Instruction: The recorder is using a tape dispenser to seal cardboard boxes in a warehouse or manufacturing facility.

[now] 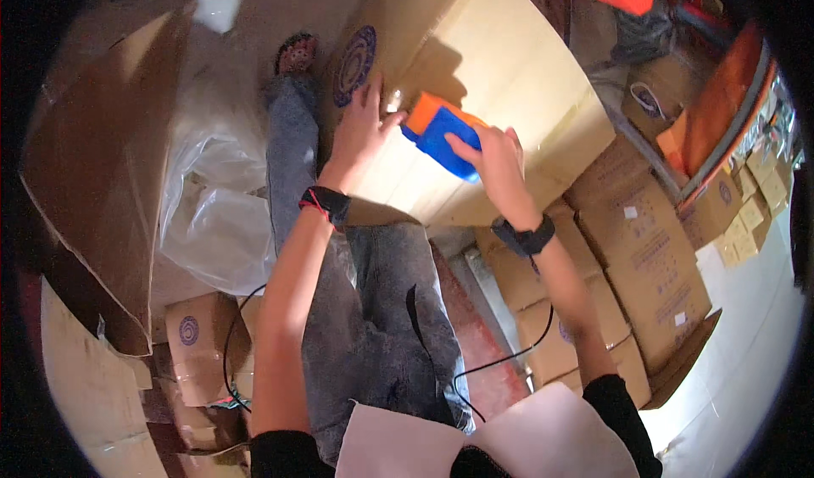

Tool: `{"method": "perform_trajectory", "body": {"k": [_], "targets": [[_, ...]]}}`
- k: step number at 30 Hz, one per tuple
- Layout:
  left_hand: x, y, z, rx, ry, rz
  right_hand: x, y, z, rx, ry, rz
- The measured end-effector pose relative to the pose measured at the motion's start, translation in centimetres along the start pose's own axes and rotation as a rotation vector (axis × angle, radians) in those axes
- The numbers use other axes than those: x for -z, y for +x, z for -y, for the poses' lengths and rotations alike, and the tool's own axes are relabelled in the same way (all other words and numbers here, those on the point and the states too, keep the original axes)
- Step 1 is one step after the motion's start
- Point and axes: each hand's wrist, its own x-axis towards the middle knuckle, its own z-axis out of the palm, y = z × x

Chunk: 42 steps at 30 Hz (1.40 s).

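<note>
A large cardboard box (543, 62) stands in front of me, with a round dark printed mark on its left side. My right hand (500, 160) is closed around a blue and orange tape dispenser (449, 143), held against the top of the box. My left hand (363, 130) rests on the box's left edge, fingers apart, with its thumb close to the dispenser's orange end. A bright glare on the box below the dispenser hides whether tape lies there.
On the left stand an open brown carton (110, 173) and crumpled clear plastic (216, 215). Stacked cartons (640, 249) fill the right side. An orange-framed object (721, 113) stands at the upper right. A black cable (500, 361) hangs beside my legs.
</note>
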Motion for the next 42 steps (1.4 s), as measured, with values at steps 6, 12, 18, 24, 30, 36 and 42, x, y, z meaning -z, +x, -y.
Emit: {"method": "perform_trajectory", "body": {"k": [6,12,18,24,30,36,42], "targets": [[0.4,1.2,-0.5,0.106,0.139,0.111,-0.5,0.1,-1.5,0.052,0.118,-0.012],[1.4,2.6,0.3,0.152,0.195,0.342,-2.2,0.0,-3.6,0.153,0.247,-0.077],[0.8,2.4,-0.5,0.253,0.182,0.177,-3.6,1.0,-6.1,0.285,0.328,-0.041],[-1.0,0.7,-1.8,0.241,0.278,-0.156,-4.6,0.6,-6.9,0.322,0.411,-0.077],[-1.3,0.7,-2.9,0.291,0.212,-0.258,-3.9,1.9,-7.7,0.374,0.526,0.066],[-1.1,0.8,-2.9,0.272,0.3,-0.196,-4.0,0.6,-7.4,0.307,0.565,0.161],[-0.4,1.2,-2.3,0.176,0.227,-0.187,-2.6,0.5,-6.3,0.287,0.413,0.143]]}}
